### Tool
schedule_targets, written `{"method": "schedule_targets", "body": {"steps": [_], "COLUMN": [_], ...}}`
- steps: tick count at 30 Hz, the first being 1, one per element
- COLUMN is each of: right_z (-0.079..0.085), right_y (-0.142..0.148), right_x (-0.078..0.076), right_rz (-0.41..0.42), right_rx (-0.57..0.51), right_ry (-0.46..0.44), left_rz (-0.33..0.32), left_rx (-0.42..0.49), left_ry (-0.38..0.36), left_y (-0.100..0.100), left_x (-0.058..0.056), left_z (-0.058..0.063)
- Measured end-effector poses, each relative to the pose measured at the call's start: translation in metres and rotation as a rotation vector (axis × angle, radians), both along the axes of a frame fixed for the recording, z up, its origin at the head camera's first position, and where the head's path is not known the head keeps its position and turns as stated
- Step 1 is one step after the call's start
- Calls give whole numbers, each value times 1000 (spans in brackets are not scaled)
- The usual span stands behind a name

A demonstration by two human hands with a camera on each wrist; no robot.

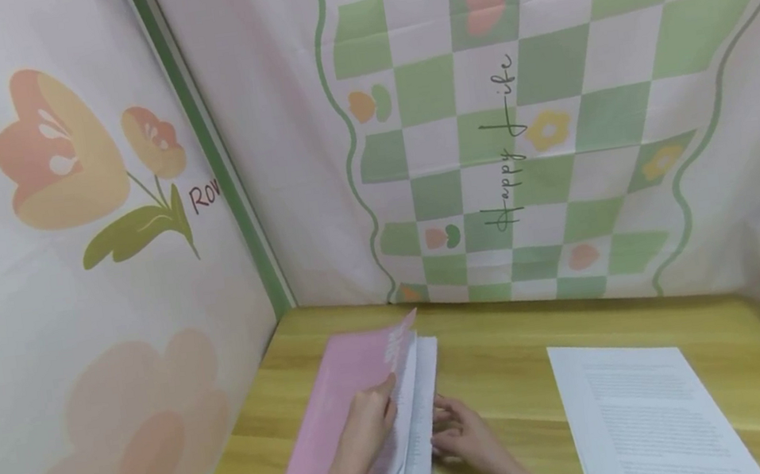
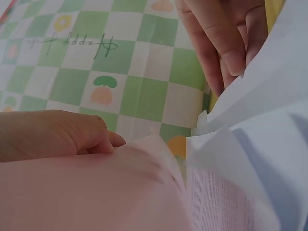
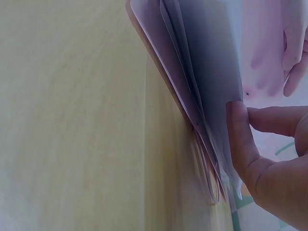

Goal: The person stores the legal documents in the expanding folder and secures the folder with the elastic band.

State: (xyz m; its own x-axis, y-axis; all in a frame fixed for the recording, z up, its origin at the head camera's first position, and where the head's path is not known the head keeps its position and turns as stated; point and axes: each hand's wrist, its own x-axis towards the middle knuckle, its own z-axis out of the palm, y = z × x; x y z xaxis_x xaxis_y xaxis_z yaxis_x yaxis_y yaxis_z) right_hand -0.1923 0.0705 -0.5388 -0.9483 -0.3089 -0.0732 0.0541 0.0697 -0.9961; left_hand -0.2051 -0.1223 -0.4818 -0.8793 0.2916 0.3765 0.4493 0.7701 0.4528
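Note:
A pink folder point(image 1: 323, 405) lies at the left of the table with its cover partly lifted, white printed sheets point(image 1: 422, 423) showing inside. My left hand point(image 1: 365, 431) holds the free edge of that cover; in the left wrist view its fingers point(image 2: 94, 132) curl over the pink edge. At the folder's right side, my right hand point(image 1: 467, 434) pinches the edge of the sheets. The right wrist view has the thumb and forefinger of this hand point(image 3: 269, 154) meeting at the edge of the papers point(image 3: 216, 62), which stand tilted up from the wood.
A separate stack of printed paper point(image 1: 651, 409) lies on the right of the wooden table point(image 1: 500, 381). Behind the table hangs a green-and-white checked curtain point(image 1: 489, 134). A flowered white cloth point(image 1: 94, 307) closes off the left side.

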Motion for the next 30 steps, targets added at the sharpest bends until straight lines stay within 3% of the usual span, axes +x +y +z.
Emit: {"method": "schedule_targets", "body": {"steps": [22, 30], "right_z": [-5, -8], "right_y": [-26, -29], "right_x": [-6, -11], "right_rz": [-5, -29], "right_rx": [-58, -22], "right_ry": [8, 35], "left_rz": [1, -25], "left_rx": [-10, -17], "left_ry": [45, 94], "left_y": [-4, -3], "left_x": [-2, -3], "left_z": [1, 0]}}
